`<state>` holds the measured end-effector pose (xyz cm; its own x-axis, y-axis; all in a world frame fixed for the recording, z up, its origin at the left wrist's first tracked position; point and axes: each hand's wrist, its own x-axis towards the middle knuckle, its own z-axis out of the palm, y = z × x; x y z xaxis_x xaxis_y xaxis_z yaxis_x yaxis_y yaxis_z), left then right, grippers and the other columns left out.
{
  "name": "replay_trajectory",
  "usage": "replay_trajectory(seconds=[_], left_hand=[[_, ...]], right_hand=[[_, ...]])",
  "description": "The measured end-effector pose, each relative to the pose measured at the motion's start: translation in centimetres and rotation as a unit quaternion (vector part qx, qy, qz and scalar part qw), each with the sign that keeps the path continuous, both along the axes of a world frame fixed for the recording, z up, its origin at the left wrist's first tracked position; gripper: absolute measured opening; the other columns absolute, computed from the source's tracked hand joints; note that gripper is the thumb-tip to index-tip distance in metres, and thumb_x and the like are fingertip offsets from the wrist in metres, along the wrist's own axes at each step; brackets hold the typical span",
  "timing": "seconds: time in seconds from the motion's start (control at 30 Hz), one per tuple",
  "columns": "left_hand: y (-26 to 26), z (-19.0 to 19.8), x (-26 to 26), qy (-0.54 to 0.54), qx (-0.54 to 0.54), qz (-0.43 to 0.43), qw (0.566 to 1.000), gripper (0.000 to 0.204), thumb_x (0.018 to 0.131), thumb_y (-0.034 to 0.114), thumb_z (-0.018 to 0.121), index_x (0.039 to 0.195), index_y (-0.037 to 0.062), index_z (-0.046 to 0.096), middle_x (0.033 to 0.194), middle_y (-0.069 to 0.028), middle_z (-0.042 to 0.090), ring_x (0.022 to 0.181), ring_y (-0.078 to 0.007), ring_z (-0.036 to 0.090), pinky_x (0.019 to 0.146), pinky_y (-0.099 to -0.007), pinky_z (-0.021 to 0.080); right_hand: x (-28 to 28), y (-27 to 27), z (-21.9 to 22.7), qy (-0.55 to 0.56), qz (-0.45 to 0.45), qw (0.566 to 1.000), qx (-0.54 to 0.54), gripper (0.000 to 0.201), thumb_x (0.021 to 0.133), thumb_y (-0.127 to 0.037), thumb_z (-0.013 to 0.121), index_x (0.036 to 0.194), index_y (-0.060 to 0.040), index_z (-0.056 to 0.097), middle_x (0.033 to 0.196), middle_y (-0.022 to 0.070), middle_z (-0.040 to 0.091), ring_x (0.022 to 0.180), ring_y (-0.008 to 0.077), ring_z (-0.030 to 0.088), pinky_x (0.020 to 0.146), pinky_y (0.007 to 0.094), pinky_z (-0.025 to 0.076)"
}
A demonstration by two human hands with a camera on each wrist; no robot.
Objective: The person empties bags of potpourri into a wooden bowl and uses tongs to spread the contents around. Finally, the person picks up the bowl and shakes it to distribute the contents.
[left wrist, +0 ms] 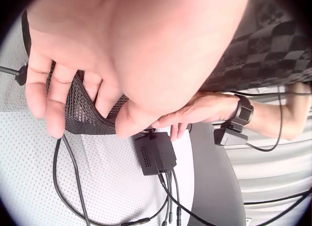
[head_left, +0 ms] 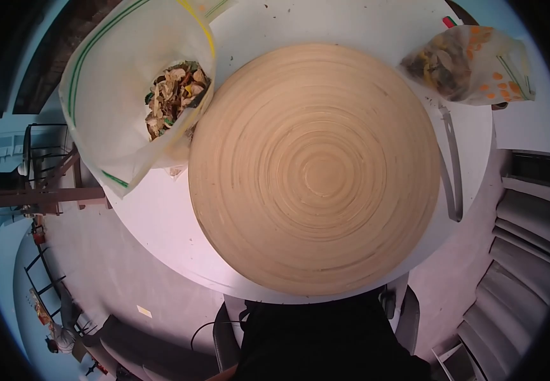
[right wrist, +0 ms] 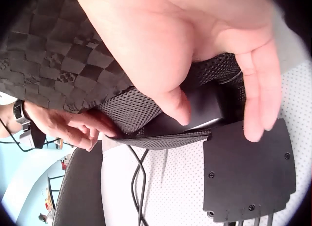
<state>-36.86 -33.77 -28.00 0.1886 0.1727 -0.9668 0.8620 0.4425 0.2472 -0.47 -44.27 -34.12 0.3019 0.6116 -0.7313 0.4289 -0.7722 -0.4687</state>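
Observation:
Neither hand shows in the head view. In the left wrist view, my left hand holds the zippered edge of a black mesh pouch, two fingers inside its opening. My right hand is at the other end of the pouch, fingers fairly straight. Its thumb reaches into the opening, over a smooth black block lying inside. Two of its fingertips overlap the upper edge of a flat black box with screws. Cables run from this box.
On the white round table lies a big round wooden board. A zip bag of dried pieces stands left of it; a second bag and metal tongs lie right. Loose cables hang below the pouch.

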Motion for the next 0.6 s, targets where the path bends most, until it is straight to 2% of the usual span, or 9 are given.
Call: replay_trajectory(seconds=[0.6], left_hand=[[1.1,-1.6,-0.2,-0.024,0.054,-0.009,0.998,0.031,0.099,0.017,0.058,0.123,-0.0001,0.066,0.115,-0.0185,0.072,0.106,-0.03,0.069,0.094,-0.0413,0.053]], right_hand=[[-0.2,0.0,-0.8,-0.016,-0.003,0.999,0.029,0.033,0.092,-0.023,0.06,0.117,-0.0029,0.065,0.101,0.02,0.061,0.097,0.0366,0.059,0.08,0.0443,0.048]])
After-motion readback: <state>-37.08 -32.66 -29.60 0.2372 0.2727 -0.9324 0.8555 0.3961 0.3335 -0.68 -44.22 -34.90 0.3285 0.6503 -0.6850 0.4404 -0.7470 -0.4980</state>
